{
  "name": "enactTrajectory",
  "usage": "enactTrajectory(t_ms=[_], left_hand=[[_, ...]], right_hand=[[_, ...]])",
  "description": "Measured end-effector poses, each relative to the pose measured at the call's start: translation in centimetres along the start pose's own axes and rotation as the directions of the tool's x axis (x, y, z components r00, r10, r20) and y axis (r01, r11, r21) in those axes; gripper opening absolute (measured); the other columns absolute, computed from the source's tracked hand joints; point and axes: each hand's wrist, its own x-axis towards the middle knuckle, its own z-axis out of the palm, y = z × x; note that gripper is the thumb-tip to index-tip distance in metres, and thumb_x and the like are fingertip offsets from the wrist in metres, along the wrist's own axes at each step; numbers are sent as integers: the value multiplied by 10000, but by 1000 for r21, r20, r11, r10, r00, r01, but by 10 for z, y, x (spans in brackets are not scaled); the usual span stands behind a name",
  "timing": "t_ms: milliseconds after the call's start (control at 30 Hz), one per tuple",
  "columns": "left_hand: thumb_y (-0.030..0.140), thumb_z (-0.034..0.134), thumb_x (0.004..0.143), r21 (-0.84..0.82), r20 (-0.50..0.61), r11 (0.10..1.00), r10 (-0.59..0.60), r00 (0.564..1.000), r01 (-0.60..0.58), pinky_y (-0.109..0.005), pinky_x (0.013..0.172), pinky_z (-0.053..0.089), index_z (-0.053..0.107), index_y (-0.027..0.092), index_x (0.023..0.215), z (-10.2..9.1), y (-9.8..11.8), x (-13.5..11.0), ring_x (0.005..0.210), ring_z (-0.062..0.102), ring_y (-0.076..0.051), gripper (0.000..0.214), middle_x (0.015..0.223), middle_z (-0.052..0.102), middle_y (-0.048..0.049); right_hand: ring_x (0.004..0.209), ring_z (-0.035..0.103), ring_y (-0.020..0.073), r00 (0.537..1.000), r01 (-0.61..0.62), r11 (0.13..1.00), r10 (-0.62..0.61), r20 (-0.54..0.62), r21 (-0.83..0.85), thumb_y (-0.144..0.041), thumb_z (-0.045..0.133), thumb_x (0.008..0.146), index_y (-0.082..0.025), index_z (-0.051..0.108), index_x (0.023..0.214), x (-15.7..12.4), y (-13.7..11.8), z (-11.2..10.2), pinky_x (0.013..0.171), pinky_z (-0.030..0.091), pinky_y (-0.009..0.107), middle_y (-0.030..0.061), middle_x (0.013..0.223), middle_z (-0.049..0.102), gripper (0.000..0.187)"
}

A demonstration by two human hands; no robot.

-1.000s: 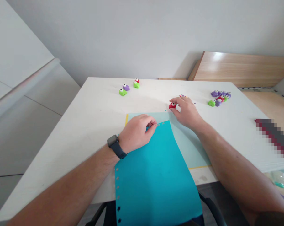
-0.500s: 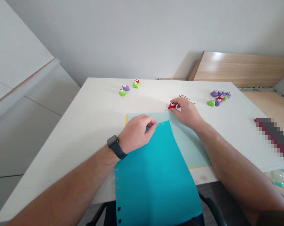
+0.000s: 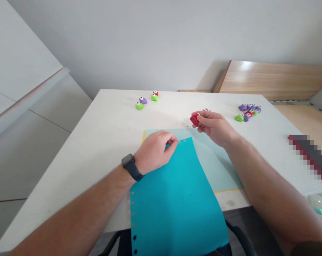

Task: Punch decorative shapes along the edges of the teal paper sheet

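Note:
My left hand (image 3: 159, 149), with a dark watch on the wrist, pinches the top edge of a teal sheet of paper (image 3: 177, 199). Small shapes, star-like near the bottom, are cut out along the sheet's left edge, and a few more along its top. In my right hand (image 3: 215, 126) is a small red craft punch (image 3: 194, 118), held between thumb and fingers and tilted so its underside shows. It is above the table, apart from the sheet. Under the sheet lies a pale blue mat (image 3: 222, 170) with a yellow border.
Green, purple and red punches with eyes stand at the far left (image 3: 143, 100) and, in a larger cluster, at the right (image 3: 247, 113) of the white table (image 3: 102, 138). Small coloured bits (image 3: 207, 110) lie behind my right hand. A wooden board (image 3: 273, 78) stands beyond the table.
My right hand has lifted the red craft punch off the table and turned it, so its underside now faces me. My left hand and the paper have stayed put.

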Motion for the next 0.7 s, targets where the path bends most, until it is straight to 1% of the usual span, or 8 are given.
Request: enactTrajectory(t_ms=[67, 167, 300, 533, 700], left_hand=[[268, 546, 956, -2, 5, 1000, -7, 1000, 7, -331, 760, 481, 671, 190, 864, 0, 0, 0, 808, 625, -185, 174, 856, 691, -41], [274, 546, 958, -1, 0, 1000, -13, 1000, 13, -333, 766, 479, 672, 191, 873, 0, -1, 0, 814, 623, -184, 174, 864, 689, -39], [279, 544, 960, -1, 0, 1000, -12, 1000, 12, -331, 760, 478, 671, 190, 873, 0, -2, 0, 812, 622, -186, 178, 866, 689, -46], [277, 543, 961, -1, -14, 1000, -6, 1000, 6, -321, 736, 466, 667, 194, 878, 0, -4, 0, 802, 621, -184, 170, 858, 687, -45], [279, 551, 959, -14, -12, 1000, -28, 1000, 28, -319, 743, 459, 669, 189, 881, 0, -4, 1, 806, 614, -176, 168, 860, 682, -33]], right_hand=[[831, 635, 170, 998, -41, 994, 35, 59, 103, -412, 687, 849, -186, 692, 1057, -3, -3, 1, 628, 441, 266, 81, 1048, 678, 308], [840, 640, 177, 992, -85, 979, 65, 109, 188, -381, 671, 864, -187, 680, 1069, -6, -6, 2, 634, 445, 274, 84, 1057, 666, 282], [842, 638, 179, 986, -104, 966, 69, 154, 237, -366, 626, 894, -203, 660, 1096, -7, -8, 2, 652, 454, 284, 83, 1060, 677, 262], [807, 620, 159, 973, -155, 919, 80, 215, 363, -315, 591, 932, -178, 671, 1065, -5, -6, 1, 625, 442, 265, 83, 1003, 678, 207], [783, 615, 146, 960, -208, 892, 106, 260, 402, -301, 597, 938, -160, 667, 1046, -3, -2, 0, 610, 442, 251, 78, 975, 660, 191]])
